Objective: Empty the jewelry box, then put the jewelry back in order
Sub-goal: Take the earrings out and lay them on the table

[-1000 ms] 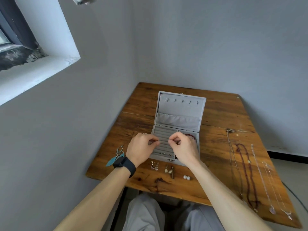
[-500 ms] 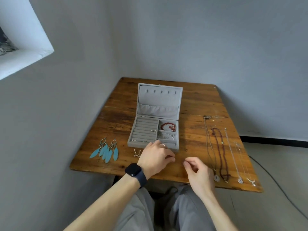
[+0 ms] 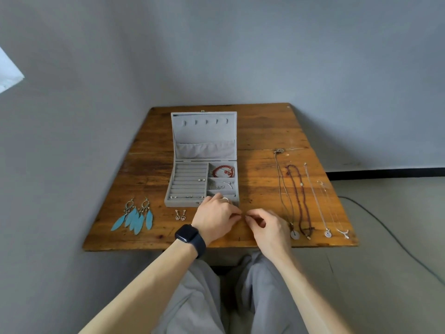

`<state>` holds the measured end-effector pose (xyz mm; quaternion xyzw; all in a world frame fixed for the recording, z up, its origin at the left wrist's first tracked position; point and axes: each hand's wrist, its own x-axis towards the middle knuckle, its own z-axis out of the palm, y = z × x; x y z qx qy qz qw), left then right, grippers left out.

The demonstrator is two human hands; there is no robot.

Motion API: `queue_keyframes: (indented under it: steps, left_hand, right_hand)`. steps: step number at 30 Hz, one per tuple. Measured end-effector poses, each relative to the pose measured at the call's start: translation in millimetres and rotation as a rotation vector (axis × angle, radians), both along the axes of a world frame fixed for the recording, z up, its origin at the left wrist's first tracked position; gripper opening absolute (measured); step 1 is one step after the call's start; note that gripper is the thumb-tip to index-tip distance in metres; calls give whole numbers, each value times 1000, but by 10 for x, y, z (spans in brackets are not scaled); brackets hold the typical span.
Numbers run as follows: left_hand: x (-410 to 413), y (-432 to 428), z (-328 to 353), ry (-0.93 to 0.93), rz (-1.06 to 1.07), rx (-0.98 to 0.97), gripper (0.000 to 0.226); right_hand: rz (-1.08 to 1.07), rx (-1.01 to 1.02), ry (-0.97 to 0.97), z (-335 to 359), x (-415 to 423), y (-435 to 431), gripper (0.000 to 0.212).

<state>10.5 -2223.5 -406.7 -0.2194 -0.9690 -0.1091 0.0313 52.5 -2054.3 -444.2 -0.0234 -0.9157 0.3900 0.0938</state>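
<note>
**Hands pinch a small item at the table's near edge**

One grey box stands open at the middle of the table, lid upright. Inside: one red bracelet in the far right compartment, one silver chain in the compartment nearer, several small studs in the ring rows. Near left corner: two blue feather earrings. Beside them, two small drop earrings. Along the right edge: four necklaces, laid lengthwise. Left hand, with watch and one ring, and right hand meet fingertip to fingertip just before the box, each pinching something too small to identify.
</note>
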Motion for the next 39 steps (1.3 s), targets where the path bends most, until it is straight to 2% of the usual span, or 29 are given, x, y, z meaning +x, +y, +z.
queue_keyframes:
  steps: [10, 23, 39]
  left_hand:
    - [-1, 9, 4, -30, 16, -15, 33]
    - [8, 51, 9, -24, 33, -32, 29]
    - [62, -38, 90, -9, 55, 6, 29]
  right_hand:
    - [35, -10, -17, -45, 50, 52, 28]
    - [1, 27, 52, -75, 34, 6, 14]
    - [49, -40, -47, 6, 22, 54, 23]
